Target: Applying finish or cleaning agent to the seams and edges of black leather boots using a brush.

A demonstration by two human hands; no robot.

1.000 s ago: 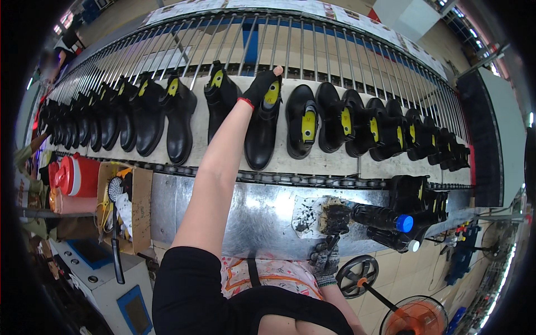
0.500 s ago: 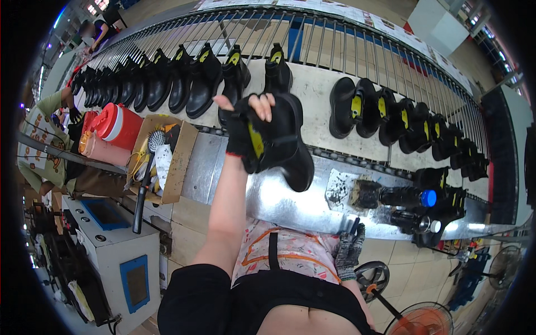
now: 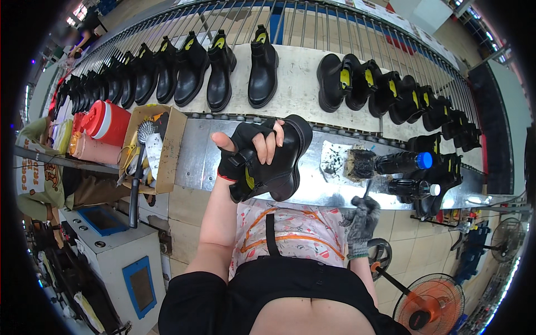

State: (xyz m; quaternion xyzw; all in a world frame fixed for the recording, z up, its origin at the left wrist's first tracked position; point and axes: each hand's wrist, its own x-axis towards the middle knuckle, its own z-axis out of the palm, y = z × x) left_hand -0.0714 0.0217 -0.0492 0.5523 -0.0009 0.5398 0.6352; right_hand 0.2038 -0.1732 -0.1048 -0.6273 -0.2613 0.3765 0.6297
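Note:
My left hand (image 3: pixel 254 148), in a black fingerless glove, grips a black ankle boot (image 3: pixel 287 156) with a yellow-green lining. The boot lies tilted above the metal ledge (image 3: pixel 204 162), its sole to the right. My right hand (image 3: pixel 363 220), in a grey knitted glove, is closed around a thin stick-like tool (image 3: pixel 367 188); its tip is too blurred to make out. Just beyond that hand are a stained white sheet (image 3: pixel 333 159), a dark-smeared block (image 3: pixel 360 163), a dark bottle with a blue cap (image 3: pixel 399 162) and a smaller dark bottle with a white cap (image 3: pixel 413 188).
Black boots stand along the pale conveyor (image 3: pixel 301 72), upright ones (image 3: pixel 262 70) at left and others (image 3: pixel 333 84) at right. A cardboard box (image 3: pixel 170 151) of tools and a red jug (image 3: pixel 110 121) sit left. A fan (image 3: pixel 427 307) stands lower right. Another person (image 3: pixel 33 190) is at far left.
The boot in my left hand has come nearer my body and turned. My right hand has risen toward the bottles with the thin tool. The view has shifted, showing the boots behind more fully.

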